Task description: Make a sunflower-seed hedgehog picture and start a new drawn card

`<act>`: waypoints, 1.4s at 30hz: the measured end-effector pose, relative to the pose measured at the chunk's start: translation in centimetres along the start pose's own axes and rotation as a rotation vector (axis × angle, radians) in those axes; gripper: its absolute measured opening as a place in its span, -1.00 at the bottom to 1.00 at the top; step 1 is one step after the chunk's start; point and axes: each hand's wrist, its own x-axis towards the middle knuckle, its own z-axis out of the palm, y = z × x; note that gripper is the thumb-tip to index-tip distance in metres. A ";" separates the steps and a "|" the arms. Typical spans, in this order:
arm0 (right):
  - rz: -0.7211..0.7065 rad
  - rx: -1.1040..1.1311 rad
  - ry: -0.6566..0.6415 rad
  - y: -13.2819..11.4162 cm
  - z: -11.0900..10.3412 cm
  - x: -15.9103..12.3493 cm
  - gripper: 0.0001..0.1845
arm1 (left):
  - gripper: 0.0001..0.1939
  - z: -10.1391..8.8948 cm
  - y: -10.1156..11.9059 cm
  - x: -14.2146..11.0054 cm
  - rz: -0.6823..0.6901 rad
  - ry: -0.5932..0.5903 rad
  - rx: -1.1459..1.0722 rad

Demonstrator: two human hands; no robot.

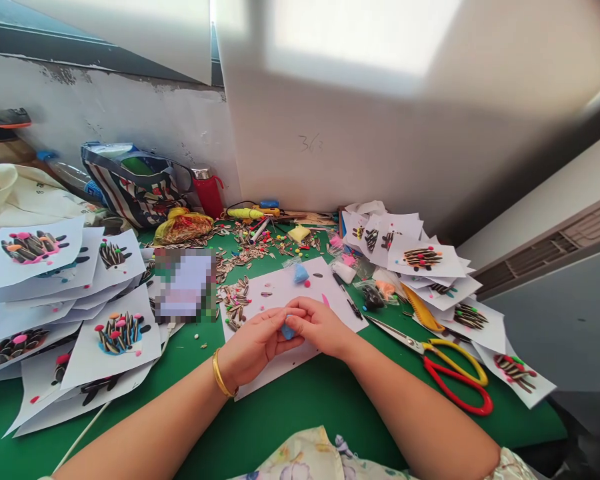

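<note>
My left hand (253,347) and my right hand (320,325) meet over a white sheet of paper (285,293) on the green table (300,413). Together their fingertips pinch a small lump of blue clay (287,331). A gold bangle (221,375) circles my left wrist. Another blue clay piece (301,273) and a small pink ball lie further back on the sheet. Sunflower seeds (236,301) are scattered at the sheet's left edge.
Red-and-yellow scissors (443,363) lie right of my hands. Stacks of papers with seed-and-clay pictures cover the left (123,333) and the right (425,257). A striped bag (130,183), a red bottle (207,190) and a yellow comb (420,308) stand behind.
</note>
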 end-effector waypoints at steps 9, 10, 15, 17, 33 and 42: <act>-0.062 -0.146 0.014 -0.8 -0.1 -0.3 -0.57 | -0.72 0.7 0.3 0.0 0.007 -0.058 -0.095; -0.089 -0.190 0.033 -0.7 0.0 -0.3 -0.62 | -0.73 0.7 0.3 0.0 0.008 -0.063 -0.093; -0.136 -0.285 0.110 -0.2 0.3 -0.3 -0.65 | -0.75 0.6 0.2 -0.1 0.028 -0.082 -0.086; -0.134 -0.205 0.062 -0.2 0.0 -0.3 -0.54 | -0.73 0.5 0.2 -0.2 0.021 -0.093 -0.094; -0.010 0.018 -0.079 -0.8 -0.5 -0.3 -0.57 | -0.67 0.3 0.4 -0.2 0.005 -0.084 -0.067; -0.037 0.005 -0.067 -0.9 -0.1 -0.3 -0.61 | -0.69 0.4 0.3 -0.2 0.026 -0.077 0.008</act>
